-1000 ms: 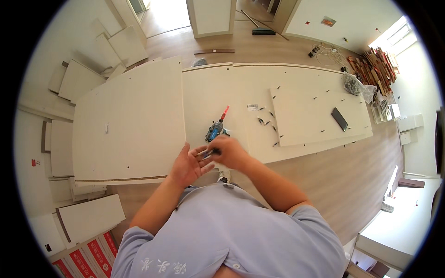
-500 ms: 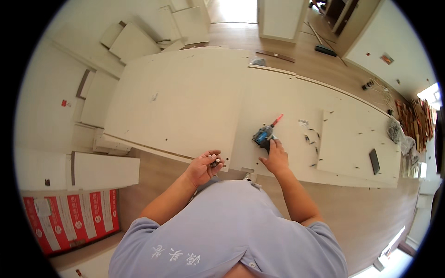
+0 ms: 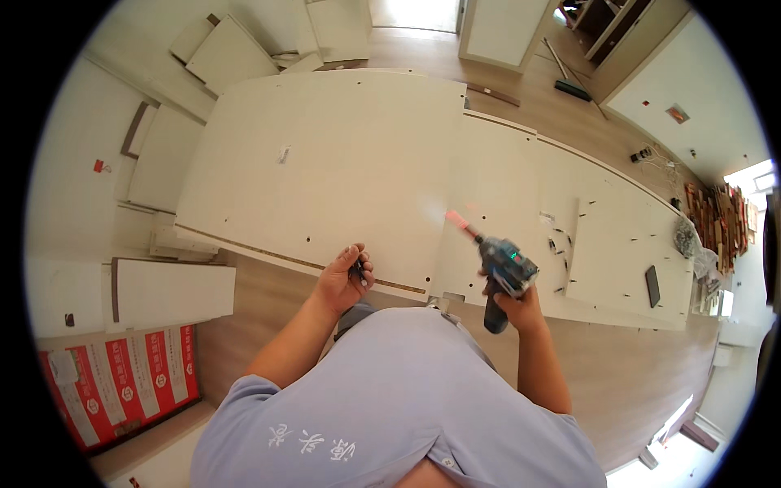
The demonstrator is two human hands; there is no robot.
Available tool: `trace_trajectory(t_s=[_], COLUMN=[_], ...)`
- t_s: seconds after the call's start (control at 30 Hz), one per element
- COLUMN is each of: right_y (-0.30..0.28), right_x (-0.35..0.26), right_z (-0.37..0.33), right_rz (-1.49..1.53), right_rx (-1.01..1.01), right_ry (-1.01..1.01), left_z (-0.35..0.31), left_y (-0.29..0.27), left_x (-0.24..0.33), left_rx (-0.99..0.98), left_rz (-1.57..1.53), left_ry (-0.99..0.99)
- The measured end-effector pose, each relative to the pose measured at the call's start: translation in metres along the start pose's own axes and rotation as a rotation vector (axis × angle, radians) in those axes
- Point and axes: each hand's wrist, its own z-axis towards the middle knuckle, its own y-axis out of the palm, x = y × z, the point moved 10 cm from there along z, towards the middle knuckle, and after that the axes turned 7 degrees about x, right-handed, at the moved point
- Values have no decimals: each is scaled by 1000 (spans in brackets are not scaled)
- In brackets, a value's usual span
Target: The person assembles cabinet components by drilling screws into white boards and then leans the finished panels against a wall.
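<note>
My right hand (image 3: 523, 311) is wrapped round the grip of a blue-and-black cordless drill (image 3: 508, 262). The drill is raised over the pale panels, its bit pointing up and to the left, with a red glow at the tip. Close to the near edge of the large white panel (image 3: 342, 163), my left hand (image 3: 343, 278) is closed round small dark fittings (image 3: 358, 270), mostly hidden by the fingers. Small drilled holes dot this panel, and a label (image 3: 283, 154) lies on its left part.
Several small dark connector bolts (image 3: 561, 254) lie on the panel to the right. A smaller board (image 3: 610, 252) there carries upright pins and a black flat object (image 3: 652, 286). Loose panels (image 3: 232, 57) lean at the far left; a red-and-white carton (image 3: 122, 382) lies near left.
My right hand has taken hold of the drill and lifted it off the panel, swinging it right and nearer to me. My left hand has shifted slightly left and away from me, still closed.
</note>
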Motion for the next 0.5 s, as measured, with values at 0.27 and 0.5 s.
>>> trace_trajectory(t_s=[0.27, 0.5], right_y=[157, 253], right_x=[-15, 11], right_z=[-21, -11], right_rz=[-531, -522], right_rx=[-113, 33], right_ry=[-152, -170], left_z=[26, 25], left_y=[-2, -31], left_x=[61, 118], left_rx=[-72, -36], left_rz=[151, 213], left_ry=[-1, -81])
